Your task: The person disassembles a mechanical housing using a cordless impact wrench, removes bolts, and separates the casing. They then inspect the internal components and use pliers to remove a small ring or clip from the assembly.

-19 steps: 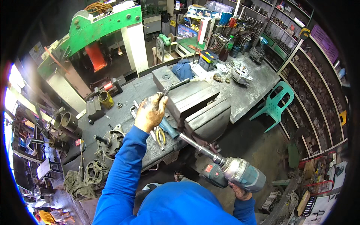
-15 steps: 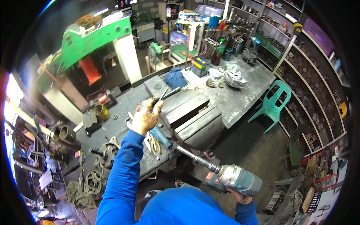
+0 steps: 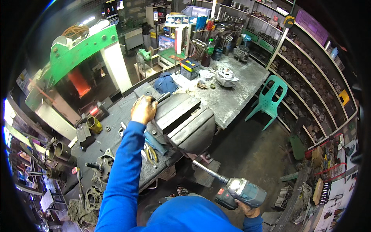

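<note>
My right hand [image 3: 248, 209] grips a cordless impact wrench [image 3: 247, 192] by its handle, low at the right. A long socket extension [image 3: 210, 169] on it points up and left, below the bench vise [image 3: 193, 129]. My left hand [image 3: 143, 110] is curled down at the left side of the vise, its fingertips hidden beneath it. Right beside those fingers a dark metal rod [image 3: 162, 97] lies by the vise's back end. Yellow-handled pliers [image 3: 150, 153] and a blue tool [image 3: 155, 143] lie on the bench under my left forearm.
An alternator [image 3: 225, 76] and a black-and-yellow battery [image 3: 189, 69] stand on the metal table [image 3: 239, 92]. A green plastic chair [image 3: 269, 98] is at its right, before parts shelves [image 3: 309, 73]. A green press frame [image 3: 83, 54] rises at the left. Castings [image 3: 105, 166] crowd the near left bench.
My left hand has lowered toward the bench beside the vise; the thin dark pin it held up is now out of sight. The view has shifted right. My right hand still holds the impact wrench.
</note>
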`<state>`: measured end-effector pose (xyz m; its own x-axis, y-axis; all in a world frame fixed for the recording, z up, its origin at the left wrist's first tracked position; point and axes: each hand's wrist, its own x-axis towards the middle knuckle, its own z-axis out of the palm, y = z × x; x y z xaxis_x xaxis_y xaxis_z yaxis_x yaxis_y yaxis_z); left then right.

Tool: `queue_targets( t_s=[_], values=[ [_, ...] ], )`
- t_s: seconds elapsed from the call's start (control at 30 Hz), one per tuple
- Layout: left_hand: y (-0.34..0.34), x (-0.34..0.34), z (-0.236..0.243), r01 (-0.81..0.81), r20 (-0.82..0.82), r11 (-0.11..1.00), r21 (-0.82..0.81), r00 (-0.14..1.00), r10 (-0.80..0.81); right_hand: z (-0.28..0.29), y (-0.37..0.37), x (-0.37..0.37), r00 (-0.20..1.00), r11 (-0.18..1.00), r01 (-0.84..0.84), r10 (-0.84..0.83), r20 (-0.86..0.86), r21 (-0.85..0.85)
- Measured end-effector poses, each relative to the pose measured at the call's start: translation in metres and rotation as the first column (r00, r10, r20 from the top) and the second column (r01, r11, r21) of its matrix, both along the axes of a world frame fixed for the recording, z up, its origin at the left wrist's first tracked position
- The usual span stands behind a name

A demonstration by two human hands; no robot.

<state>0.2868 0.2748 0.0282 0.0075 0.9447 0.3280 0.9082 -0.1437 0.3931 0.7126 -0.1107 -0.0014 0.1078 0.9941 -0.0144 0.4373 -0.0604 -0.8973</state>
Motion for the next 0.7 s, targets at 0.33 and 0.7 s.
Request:
queue_targets(
  t_s=[0.33,0.7],
  values=[
    [0.061,-0.021,-0.023,0.171,0.015,0.921,-0.349,0.984,-0.177,-0.001,-0.004,-0.022,0.998,0.999,0.017,-0.019,0.054,0.042],
    [-0.181,-0.027,-0.062,-0.032,0.48,0.975,0.22,0.874,-0.079,-0.058,0.057,-0.013,0.821,0.84,-0.541,0.518,0.24,0.036]
  ],
)
